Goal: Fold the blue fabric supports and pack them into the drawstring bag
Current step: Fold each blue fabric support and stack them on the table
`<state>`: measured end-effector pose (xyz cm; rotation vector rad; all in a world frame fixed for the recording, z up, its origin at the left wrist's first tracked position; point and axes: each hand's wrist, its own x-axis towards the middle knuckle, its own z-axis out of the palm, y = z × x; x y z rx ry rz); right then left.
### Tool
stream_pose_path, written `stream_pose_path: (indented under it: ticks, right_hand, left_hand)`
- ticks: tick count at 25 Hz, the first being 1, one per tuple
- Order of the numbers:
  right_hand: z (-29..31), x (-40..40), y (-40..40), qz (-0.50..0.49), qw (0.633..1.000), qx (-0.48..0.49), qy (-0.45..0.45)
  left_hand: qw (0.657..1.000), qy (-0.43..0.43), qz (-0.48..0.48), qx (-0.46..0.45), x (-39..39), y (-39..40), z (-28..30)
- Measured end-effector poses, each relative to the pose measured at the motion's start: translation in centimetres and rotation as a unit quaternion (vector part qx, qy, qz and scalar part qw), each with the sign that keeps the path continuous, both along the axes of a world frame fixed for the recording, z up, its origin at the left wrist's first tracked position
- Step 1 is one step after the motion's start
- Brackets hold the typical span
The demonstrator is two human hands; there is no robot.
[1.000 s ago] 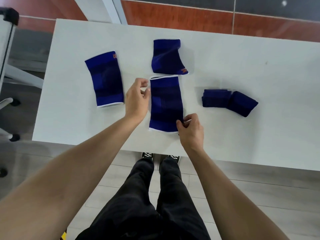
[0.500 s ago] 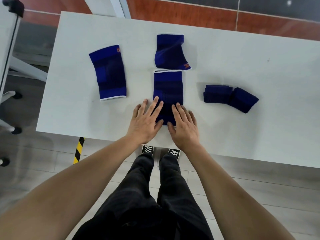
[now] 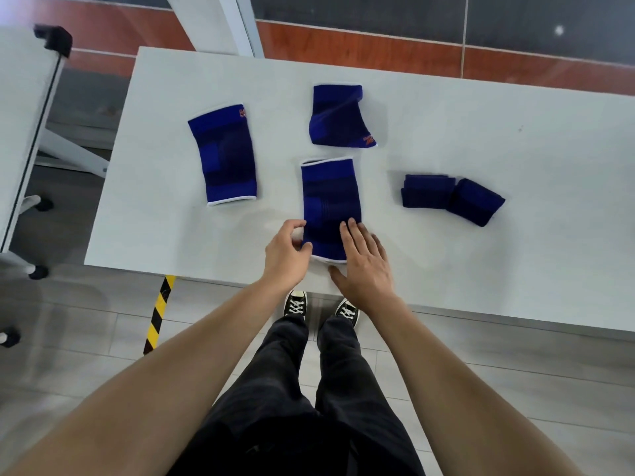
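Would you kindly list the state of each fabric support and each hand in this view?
Centre support: flat, unfolded, near end under both hands.
Left support: flat, unfolded, untouched.
Far support: creased and skewed, unfolded, untouched.
Two supports on the right: folded compact, touching each other.
Left hand: thumb and fingers pinching the centre support's near left corner.
Right hand: open, palm down on the centre support.

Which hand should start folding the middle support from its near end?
Left, probably. The left hand already has thumb and fingers curled at the near left corner of the middle support, while the right hand lies flat on it, better placed to pin it.
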<state>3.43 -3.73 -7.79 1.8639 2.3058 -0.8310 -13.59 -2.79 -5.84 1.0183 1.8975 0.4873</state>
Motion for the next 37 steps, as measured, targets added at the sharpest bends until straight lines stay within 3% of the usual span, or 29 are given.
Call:
stream_pose_path:
  ticks: [6, 8, 12, 18, 20, 22, 24, 25, 29, 37]
  right_hand:
    - [0.0, 1.3, -2.1, -0.044, 0.996, 0.012, 0.074]
    - [-0.1, 1.8, -3.2, -0.067, 0.991, 0.031, 0.116]
    - [-0.3, 2.6, -3.7, -0.1, 0.983, 0.076, 0.135]
    - [-0.7, 2.9, -1.5, -0.116, 0.968, 0.14, 0.174]
    - [-0.7, 2.5, -1.0, -0.108, 0.966, 0.148, 0.184]
    - [-0.2, 1.9, -1.1, -0.124, 0.962, 0.142, 0.196]
    - [0.3, 1.4, -1.1, -0.163, 0.959, 0.109, 0.206]
    - [0.5, 1.2, -1.1, -0.174, 0.959, 0.093, 0.202]
    - [0.6, 0.8, -0.4, -0.204, 0.96, 0.047, 0.188]
    - [1.0, -0.3, 2.6, -0.303, 0.942, -0.048, 0.138]
  left_hand:
    - [0.997, -0.016, -0.07, -0.036, -0.9, -0.7, 0.5]
    - [0.996, -0.076, -0.007, -0.033, -1.3, -0.6, 0.6]
    - [0.963, -0.228, 0.123, -0.078, -1.9, 0.0, 1.2]
    - [0.932, -0.301, 0.133, -0.151, -2.5, 0.3, 1.6]
    - [0.949, -0.276, 0.092, -0.121, -2.9, -0.2, 1.3]
    - [0.987, -0.153, -0.041, -0.031, -3.6, -0.9, 0.3]
    - [0.98, -0.021, -0.196, 0.04, -4.2, -1.1, -0.4]
    - [0.972, 0.006, -0.23, 0.054, -4.2, -1.1, -0.5]
    - [0.99, -0.036, -0.138, 0.015, -3.3, 0.1, -0.8]
    - [0.991, 0.041, -0.127, -0.029, -1.0, 2.0, -0.9]
